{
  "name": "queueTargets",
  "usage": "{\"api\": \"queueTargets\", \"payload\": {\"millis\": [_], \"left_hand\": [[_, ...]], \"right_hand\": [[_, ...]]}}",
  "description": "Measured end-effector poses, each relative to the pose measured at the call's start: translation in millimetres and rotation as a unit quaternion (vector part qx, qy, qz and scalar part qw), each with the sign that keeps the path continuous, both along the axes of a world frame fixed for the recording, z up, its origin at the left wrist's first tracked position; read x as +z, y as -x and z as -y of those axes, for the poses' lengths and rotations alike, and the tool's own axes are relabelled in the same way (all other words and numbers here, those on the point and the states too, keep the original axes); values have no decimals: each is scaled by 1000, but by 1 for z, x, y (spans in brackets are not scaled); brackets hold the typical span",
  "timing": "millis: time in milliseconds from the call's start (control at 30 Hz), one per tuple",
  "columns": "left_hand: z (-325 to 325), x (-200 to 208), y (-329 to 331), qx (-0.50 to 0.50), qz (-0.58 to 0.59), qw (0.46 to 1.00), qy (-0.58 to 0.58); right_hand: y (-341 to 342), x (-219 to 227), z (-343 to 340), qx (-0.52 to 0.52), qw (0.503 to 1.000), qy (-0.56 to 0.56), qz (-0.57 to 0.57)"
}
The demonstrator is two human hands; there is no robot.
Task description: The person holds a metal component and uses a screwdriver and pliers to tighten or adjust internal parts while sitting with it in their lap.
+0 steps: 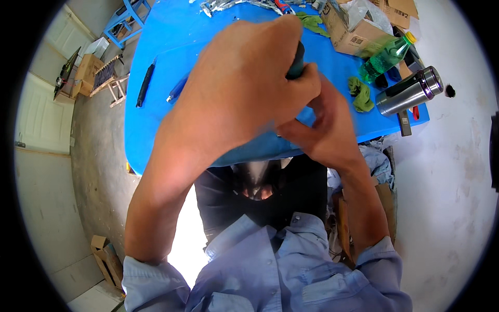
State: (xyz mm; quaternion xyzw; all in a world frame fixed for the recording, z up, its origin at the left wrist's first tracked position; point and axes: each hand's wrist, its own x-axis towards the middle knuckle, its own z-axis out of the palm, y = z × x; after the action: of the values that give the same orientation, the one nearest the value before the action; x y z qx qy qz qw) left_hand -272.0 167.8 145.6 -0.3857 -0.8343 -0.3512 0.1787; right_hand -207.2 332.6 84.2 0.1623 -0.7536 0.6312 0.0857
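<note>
My left hand (pixel 244 83) is raised over the near part of the blue table, closed in a fist. Out of it, between forefinger and thumb, shows the rounded end of a dark green and black handle (pixel 296 62). The rest of that handle is hidden in the grip, so its kind cannot be told. Just below and to the right, my right hand (pixel 332 130) has its thumb and fingers bent together, close under the left hand. Whatever it pinches is mostly covered by the fingers.
On the blue table (pixel 171 36) lie a black pen-like tool (pixel 146 83), a blue one (pixel 178 89) and a heap of metal parts (pixel 239 4). Rightward are a cardboard box (pixel 348 36), green bottle (pixel 384 60), steel flask (pixel 410 91) and green cloth (pixel 361 93).
</note>
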Motion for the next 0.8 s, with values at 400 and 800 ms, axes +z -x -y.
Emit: {"api": "queueTargets", "payload": {"millis": [400, 800], "left_hand": [[1, -4, -18, 12, -53, 998, -35], [168, -121, -82, 335, 180, 920, 97]], "right_hand": [[28, -14, 33, -1, 973, 231, -17], [30, -8, 39, -131, 988, 44, -62]]}}
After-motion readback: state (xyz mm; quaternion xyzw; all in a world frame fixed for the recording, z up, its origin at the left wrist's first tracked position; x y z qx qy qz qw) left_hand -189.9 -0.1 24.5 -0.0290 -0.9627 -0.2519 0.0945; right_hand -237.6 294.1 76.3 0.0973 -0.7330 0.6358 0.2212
